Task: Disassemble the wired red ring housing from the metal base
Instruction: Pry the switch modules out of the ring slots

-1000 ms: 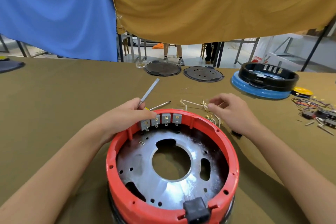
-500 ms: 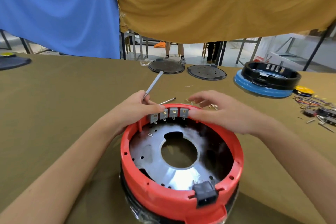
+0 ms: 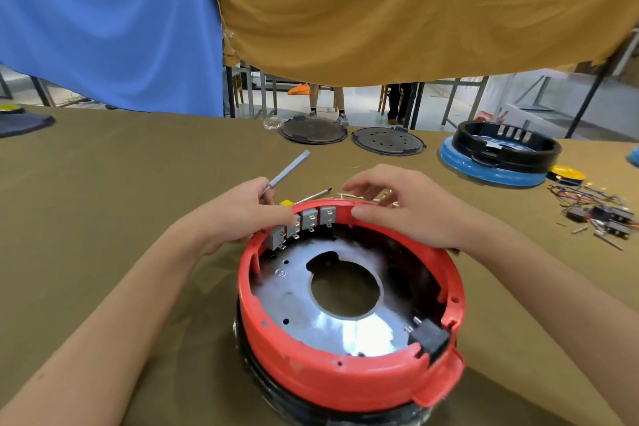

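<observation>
Hands meet at the red ring [image 3: 332, 380] on an olive tabletop [image 3: 103, 218]. Left hand [image 3: 238, 214] grips a grey tool [image 3: 288, 168] and touches the grey switches [image 3: 306, 220] at the ring's 11 o'clock. Right hand [image 3: 408, 207], fingers loosely spread, presses the rim at 1 o'clock. Metal base [image 3: 332, 315] shines inside the ring. Loose wires [image 3: 594, 204] lie at 3 o'clock.
</observation>
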Action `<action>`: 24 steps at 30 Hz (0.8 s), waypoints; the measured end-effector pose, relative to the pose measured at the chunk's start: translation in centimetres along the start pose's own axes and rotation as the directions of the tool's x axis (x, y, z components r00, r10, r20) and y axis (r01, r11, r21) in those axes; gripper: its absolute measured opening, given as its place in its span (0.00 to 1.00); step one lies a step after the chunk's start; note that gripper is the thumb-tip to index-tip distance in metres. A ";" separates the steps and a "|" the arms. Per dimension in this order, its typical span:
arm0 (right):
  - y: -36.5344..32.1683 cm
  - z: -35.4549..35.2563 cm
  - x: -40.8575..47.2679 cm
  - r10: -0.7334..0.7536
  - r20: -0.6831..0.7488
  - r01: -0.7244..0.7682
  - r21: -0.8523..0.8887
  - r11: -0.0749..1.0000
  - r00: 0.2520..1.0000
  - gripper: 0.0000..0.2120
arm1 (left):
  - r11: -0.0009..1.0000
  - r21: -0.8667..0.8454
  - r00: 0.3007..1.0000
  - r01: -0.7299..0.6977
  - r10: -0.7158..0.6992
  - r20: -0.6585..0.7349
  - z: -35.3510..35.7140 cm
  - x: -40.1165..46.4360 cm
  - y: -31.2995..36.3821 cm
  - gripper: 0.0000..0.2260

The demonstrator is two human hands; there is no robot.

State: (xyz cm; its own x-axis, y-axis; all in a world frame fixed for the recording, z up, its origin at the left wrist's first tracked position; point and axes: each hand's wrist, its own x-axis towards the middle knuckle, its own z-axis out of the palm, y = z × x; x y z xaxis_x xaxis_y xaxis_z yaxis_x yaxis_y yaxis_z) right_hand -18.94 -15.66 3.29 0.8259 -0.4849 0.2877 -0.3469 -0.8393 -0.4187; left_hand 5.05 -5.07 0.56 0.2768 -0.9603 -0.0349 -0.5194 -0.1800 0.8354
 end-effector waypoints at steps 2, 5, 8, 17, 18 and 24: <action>-0.7 -0.5 -1.3 -0.033 0.013 0.032 0.114 0.993 0.999 0.10 | 0.997 0.075 0.999 0.008 -0.005 -0.049 -0.5 0.0 -0.1 0.18; -1.2 0.3 -2.7 -0.071 0.110 0.061 0.087 0.994 0.991 0.09 | 0.985 0.167 0.997 0.032 -0.020 -0.077 -1.0 -0.3 -0.1 0.18; -0.7 1.0 -2.5 -0.090 0.141 0.097 -0.046 0.994 0.986 0.06 | 0.962 0.257 0.996 0.093 -0.087 -0.033 -1.8 -0.8 0.4 0.15; -0.2 -0.5 -4.7 0.340 0.043 -0.331 -0.146 0.932 0.939 0.21 | 0.846 0.487 0.969 0.217 -0.249 0.001 -3.2 -4.3 2.7 0.20; -0.2 -0.2 -5.0 0.349 0.082 -0.334 -0.158 0.929 0.933 0.21 | 0.836 0.515 0.982 0.191 -0.171 -0.086 -3.2 -4.0 2.6 0.22; 0.7 0.5 -2.6 0.309 0.003 -0.309 0.052 0.950 0.951 0.23 | 0.993 0.075 0.992 -0.094 0.100 -0.072 0.1 -1.1 1.9 0.16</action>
State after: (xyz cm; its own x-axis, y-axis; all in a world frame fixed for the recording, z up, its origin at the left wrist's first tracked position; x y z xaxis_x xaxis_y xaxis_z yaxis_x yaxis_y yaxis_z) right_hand -21.10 -14.90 1.81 0.6794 -0.7199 0.1420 -0.5612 -0.6345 -0.5315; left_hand 3.69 -4.36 2.09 0.2816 -0.9555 0.0883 -0.6022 -0.1043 0.7915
